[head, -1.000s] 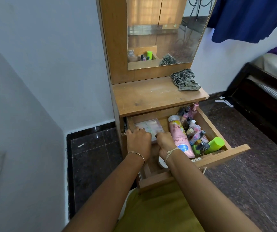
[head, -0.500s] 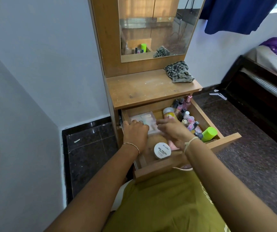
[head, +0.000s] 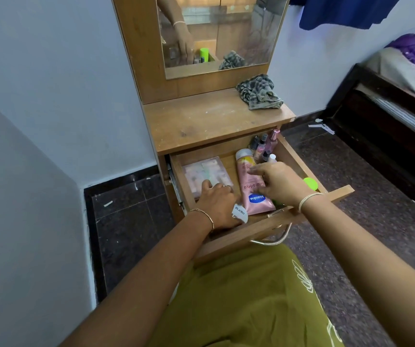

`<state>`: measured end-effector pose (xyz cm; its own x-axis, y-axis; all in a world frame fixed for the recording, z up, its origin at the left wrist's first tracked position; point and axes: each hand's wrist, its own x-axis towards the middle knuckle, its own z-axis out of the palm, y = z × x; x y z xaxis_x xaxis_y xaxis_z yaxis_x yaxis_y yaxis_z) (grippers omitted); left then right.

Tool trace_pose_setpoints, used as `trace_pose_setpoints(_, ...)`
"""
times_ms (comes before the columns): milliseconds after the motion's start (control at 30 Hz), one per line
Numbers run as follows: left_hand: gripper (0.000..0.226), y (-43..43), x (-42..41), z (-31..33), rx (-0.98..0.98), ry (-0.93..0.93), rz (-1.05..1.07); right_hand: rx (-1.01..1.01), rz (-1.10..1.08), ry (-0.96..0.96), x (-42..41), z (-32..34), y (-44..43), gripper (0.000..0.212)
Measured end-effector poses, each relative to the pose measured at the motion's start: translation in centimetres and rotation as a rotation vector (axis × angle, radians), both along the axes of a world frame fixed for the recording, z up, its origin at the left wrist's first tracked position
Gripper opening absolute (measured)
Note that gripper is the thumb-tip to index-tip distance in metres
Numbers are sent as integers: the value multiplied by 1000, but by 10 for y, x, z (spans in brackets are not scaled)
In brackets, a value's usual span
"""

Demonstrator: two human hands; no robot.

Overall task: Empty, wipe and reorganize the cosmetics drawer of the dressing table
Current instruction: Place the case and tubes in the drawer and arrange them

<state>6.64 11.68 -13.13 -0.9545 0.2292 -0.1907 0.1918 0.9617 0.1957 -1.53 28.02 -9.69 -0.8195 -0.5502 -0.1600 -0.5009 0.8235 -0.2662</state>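
The dressing table's drawer [head: 299, 156] stands pulled open. Inside on the left lies a clear plastic box [head: 206, 171]; my left hand [head: 216, 204] rests at its front edge with bent fingers, and its grip is unclear. A white round jar [head: 241, 213] shows just right of that wrist. A pink lotion tube [head: 251, 194] lies in the middle. My right hand [head: 281, 184] hovers over it, fingers stretched left and touching the tube. Small bottles [head: 264, 145] crowd the back right corner. A green cap [head: 310, 184] peeks out behind my right wrist.
A crumpled checked cloth [head: 259, 92] lies on the table top [head: 201, 121] below the mirror [head: 239, 33]. A metal handle [head: 274, 238] hangs from the drawer front near my lap. A wall stands to the left, a dark bed frame [head: 389, 116] to the right.
My right hand has shifted right and forward, uncovering the pink tube and now touching it. My left hand stays at the clear box. The view has tilted closer to the drawer.
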Motion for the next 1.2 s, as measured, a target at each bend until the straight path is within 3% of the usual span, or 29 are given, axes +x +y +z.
trace_pose_setpoints(133,52,-1,-3,-4,-41,-17,5,91,31,20,1,-14,-8,70)
trace_pose_setpoints(500,57,-13,-9,-1,-170,-52,7,104,4,37,2,-30,-16,81)
trace_pose_setpoints(933,71,-21,-6,0,-200,-28,-16,94,-21,84,-6,-31,-30,44)
trace_pose_setpoints(1200,52,-24,-5,-2,-186,-15,2,99,-41,99,-2,-31,-31,44)
